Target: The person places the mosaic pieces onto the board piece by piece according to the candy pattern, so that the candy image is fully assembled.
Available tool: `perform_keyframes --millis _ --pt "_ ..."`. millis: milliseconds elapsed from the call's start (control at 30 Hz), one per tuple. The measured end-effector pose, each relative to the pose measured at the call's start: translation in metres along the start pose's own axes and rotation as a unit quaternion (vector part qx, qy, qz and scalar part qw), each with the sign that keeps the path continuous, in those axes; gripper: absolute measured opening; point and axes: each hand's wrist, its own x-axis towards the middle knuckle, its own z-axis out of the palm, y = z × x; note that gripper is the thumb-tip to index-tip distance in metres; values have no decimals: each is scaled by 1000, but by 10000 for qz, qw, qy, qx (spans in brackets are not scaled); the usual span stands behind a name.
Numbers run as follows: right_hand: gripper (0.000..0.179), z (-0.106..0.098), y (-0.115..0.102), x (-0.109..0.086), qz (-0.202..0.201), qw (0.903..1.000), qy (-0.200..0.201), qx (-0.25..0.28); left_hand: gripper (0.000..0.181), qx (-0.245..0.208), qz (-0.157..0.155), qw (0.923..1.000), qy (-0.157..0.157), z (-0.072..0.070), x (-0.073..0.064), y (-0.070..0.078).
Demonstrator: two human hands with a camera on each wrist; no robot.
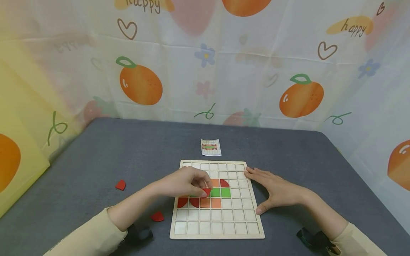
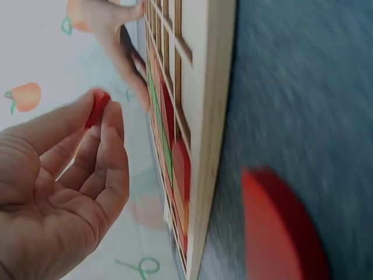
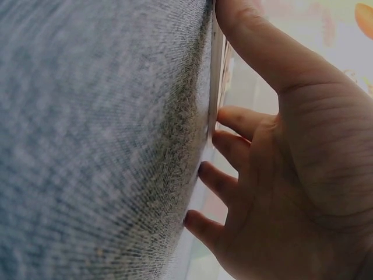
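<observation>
Thumb and fingers of my left hand (image 1: 187,180) pinch a red quarter-circle tile (image 1: 206,192) above the wooden grid board (image 1: 217,226). In the left wrist view, the pinched red tile (image 2: 98,109) is held off the board's surface. Below that hand lie green squares (image 1: 225,192), orange squares (image 1: 216,203) and red curved tiles (image 1: 182,202) in the grid's cells; the hand hides part of this row. My right hand (image 1: 273,190) rests along the board's right edge with spread fingers, its thumb touching the rim lower down.
Two loose red tiles lie left of the board, one farther off (image 1: 120,185) and one nearer (image 1: 157,216). Behind the board is a small pattern card (image 1: 210,147) on the dark grey table (image 1: 272,145). A printed curtain (image 1: 243,78) hangs around the table.
</observation>
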Motion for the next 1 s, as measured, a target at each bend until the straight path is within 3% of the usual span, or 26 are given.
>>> perform_keyframes --millis 133,300,400,667,1000 --pt "117 0 0 0 84 10000 -13 16 17 -126 130 9998 20 9 9 4" --pt "118 0 -1 0 137 9999 -9 35 17 -147 22 9998 124 22 20 9" --pt "118 0 -1 0 115 9999 7 28 16 -152 -53 9996 249 31 25 12" --pt "118 0 0 0 95 9999 27 12 7 -43 95 9975 704 47 36 12" --pt "117 0 -1 -1 77 9999 35 62 5 643 164 9956 656 54 40 12"
